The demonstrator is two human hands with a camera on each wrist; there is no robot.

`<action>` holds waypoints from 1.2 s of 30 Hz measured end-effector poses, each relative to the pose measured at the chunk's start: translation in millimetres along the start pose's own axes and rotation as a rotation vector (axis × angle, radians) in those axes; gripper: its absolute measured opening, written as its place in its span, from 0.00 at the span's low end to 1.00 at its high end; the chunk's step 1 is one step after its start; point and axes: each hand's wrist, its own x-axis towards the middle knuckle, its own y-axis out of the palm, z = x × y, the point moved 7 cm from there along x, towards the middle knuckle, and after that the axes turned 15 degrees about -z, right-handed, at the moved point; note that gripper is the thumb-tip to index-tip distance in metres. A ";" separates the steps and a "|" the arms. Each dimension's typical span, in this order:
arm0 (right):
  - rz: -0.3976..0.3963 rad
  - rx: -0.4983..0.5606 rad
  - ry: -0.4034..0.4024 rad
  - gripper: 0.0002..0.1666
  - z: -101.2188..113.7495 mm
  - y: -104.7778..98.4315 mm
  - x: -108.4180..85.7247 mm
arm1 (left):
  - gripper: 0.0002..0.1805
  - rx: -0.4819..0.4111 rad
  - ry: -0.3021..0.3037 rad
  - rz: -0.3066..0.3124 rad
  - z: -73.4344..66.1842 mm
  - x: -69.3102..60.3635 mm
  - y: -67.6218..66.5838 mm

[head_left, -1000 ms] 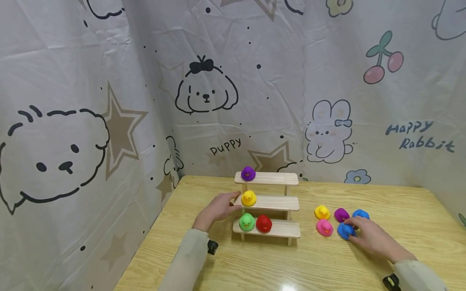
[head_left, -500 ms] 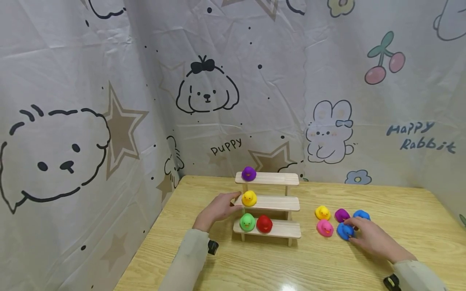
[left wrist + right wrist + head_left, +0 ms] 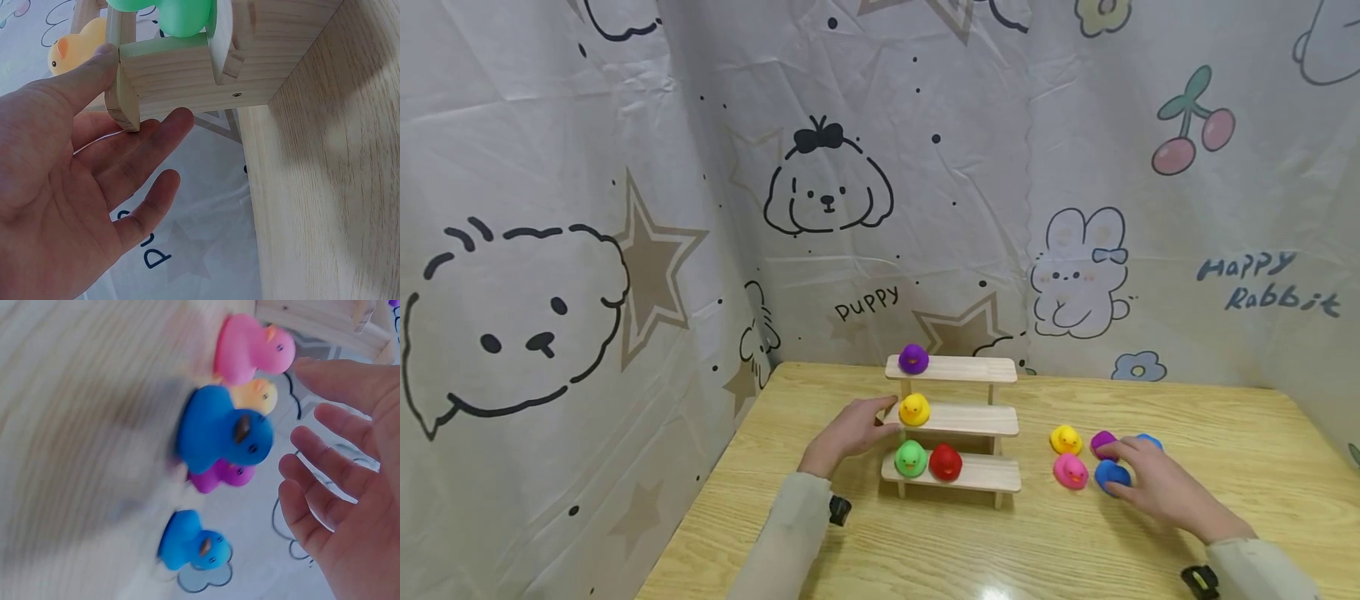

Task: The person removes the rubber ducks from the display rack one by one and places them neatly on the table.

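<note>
Our left hand [image 3: 852,433] pinches the end of the stand's [image 3: 970,419] middle board between thumb and finger; we judge the wood stiff but light enough to nudge. Right of those fingers stand the green duck [image 3: 911,459] and red duck [image 3: 946,462]. Farther right, the near blue duck [image 3: 215,431] sits just off our right hand's [image 3: 1171,487] fingertips, which are spread and empty. It looks light, soft and perhaps slick; we'd hold it gently by its body's sides.
</note>
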 end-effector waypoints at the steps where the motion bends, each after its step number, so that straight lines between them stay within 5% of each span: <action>1: -0.001 -0.001 -0.006 0.26 2.8 0.0 0.8 | 0.30 0.000 0.001 0.001 -0.1 -0.2 0.0; 28: -0.046 0.107 -0.102 0.22 81.5 23.6 17.7 | 0.31 0.016 -0.011 0.006 4.1 1.0 2.9; 36: -0.074 0.171 -0.216 0.22 103.0 31.6 24.1 | 0.31 0.017 -0.019 0.003 2.7 0.4 2.1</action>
